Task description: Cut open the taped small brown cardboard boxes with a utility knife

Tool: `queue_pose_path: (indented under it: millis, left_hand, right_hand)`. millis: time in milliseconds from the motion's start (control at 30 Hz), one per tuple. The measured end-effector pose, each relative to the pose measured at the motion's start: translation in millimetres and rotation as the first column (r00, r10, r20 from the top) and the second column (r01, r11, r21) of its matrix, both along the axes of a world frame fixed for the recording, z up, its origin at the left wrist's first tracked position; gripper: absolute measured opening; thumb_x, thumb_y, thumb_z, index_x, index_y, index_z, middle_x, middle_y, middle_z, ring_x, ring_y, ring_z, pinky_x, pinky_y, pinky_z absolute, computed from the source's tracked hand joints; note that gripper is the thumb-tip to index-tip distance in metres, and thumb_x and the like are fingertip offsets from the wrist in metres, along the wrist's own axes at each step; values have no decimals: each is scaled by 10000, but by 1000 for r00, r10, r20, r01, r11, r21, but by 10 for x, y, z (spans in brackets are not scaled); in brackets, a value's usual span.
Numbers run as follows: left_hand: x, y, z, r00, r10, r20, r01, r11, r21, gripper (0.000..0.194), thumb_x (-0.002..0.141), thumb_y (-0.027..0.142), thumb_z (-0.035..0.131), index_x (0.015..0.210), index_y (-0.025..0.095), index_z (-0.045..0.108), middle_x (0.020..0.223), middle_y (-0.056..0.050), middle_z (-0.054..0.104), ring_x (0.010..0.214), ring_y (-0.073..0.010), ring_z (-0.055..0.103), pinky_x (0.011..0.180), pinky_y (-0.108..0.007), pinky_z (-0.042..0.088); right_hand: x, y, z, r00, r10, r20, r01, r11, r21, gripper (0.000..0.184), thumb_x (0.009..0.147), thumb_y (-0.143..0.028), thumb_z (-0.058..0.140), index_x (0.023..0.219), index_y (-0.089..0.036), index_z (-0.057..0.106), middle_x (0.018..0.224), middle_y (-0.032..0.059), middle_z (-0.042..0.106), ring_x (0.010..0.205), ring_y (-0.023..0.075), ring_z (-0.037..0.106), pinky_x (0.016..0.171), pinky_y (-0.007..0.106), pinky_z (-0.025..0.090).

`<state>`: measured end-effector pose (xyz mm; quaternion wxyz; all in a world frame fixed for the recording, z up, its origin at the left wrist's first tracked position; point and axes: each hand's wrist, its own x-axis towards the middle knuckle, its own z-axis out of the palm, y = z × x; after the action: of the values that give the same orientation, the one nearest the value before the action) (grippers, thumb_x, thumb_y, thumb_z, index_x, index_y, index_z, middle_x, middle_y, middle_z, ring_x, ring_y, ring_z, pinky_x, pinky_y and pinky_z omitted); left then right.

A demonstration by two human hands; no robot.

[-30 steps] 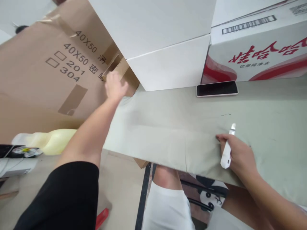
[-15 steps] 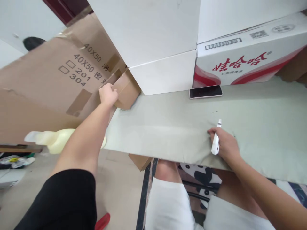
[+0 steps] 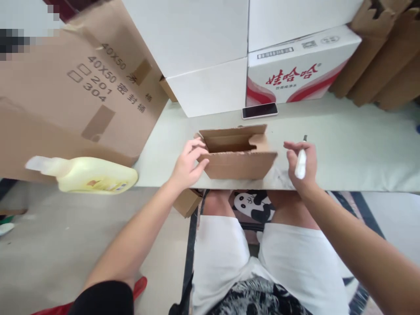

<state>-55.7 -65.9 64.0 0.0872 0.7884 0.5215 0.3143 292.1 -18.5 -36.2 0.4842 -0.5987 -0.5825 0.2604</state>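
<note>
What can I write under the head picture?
Left hand on an open cardboard box, right hand holding a white utility knife.

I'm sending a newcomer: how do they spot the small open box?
Find the pale table. Near its front edge, nearer than the phone, stands the small brown box, the left hand at one end. Unlike the big lettered carton, its visible side is plain and its top open.
</note>
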Motion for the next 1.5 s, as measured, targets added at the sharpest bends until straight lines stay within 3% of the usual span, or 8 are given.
queue_pose_path:
  millis: [167,367,533,800,933,1133,1367,1500]
  left_hand:
    - [714,141,-217,967,-206,153,204,979,27,152,991,278,529,989,219,669,1622,-149,458,1505,-311,527,1176,-509,536]
    - [981,268,-254,913,-171,369,266,938,-221,385,940,351,643,1298,270,526,1370,-91,718,1195,-249,749,1099,-445,583]
    - [965,349,-367,937,-45,346,122,972,-202,394,956,459,645,1283,267,541,1315,-72,707,1178,-236,716,1044,-383,582]
    - [1053,317,-388,1000,-20,17,17,987,163,416,965,364,640,1370,284,589,1556,-137,486,1553,-357,417,1280,-565,379]
    - [1262,393,-203,964,-155,-215,151,988,-36,713,854,489,811,1499,299,572,1647,-107,500,1619,-445,310,1340,-674,200]
    - [1284,566,-154,916,-214,-340,135,961,-241,878,786,421,908,1577,337,537,1712,-93,449,1629,-475,294,1330,-711,178]
    - [430,433,-443,987,-29,161,71,963,-259,1020,749,771,796,1582,280,473,1747,-132,376,1657,-423,266,1363,-633,229]
    - [224,198,-725,793,296,532,-44,900,-434,878,823,843,628,1498,302,476,1577,-142,576,1516,-419,506,1171,-602,527]
  right_hand:
    - [381,-318,345,987,77,-139,-35,958,285,325,954,-610,537,1048,-311,450,1045,93,784,1083,305,765,1000,544,578]
    - [449,-470,488,987,28,156,-45,993,108,491,843,-753,623,962,-283,549,874,74,699,812,286,688,790,483,563]
    - [307,-249,400,998,-68,-2,66,960,270,366,895,-508,658,1077,-303,416,1368,130,656,1267,310,668,1056,550,535]
    - [391,99,374,988,156,12,-156,976,151,385,782,-328,731,1019,-295,429,1337,105,696,1454,310,574,1218,587,424]
    - [331,39,364,990,134,-51,-125,981,151,277,824,-324,674,942,-307,425,801,-1,672,1321,294,679,1138,555,508]
    - [350,-161,75,971,5,-240,41,982,185,306,915,-449,619,1005,-305,365,1297,122,726,1365,279,665,1162,569,496]
    - [135,-417,-168,935,199,-295,-244,961,-126,392,928,-619,602,998,-288,404,1282,148,762,1208,326,731,1035,599,546]
    - [-237,-418,-1,797,506,-329,-519,853,56,410,955,-627,621,1024,-290,398,1504,184,663,1488,325,564,1179,623,446]
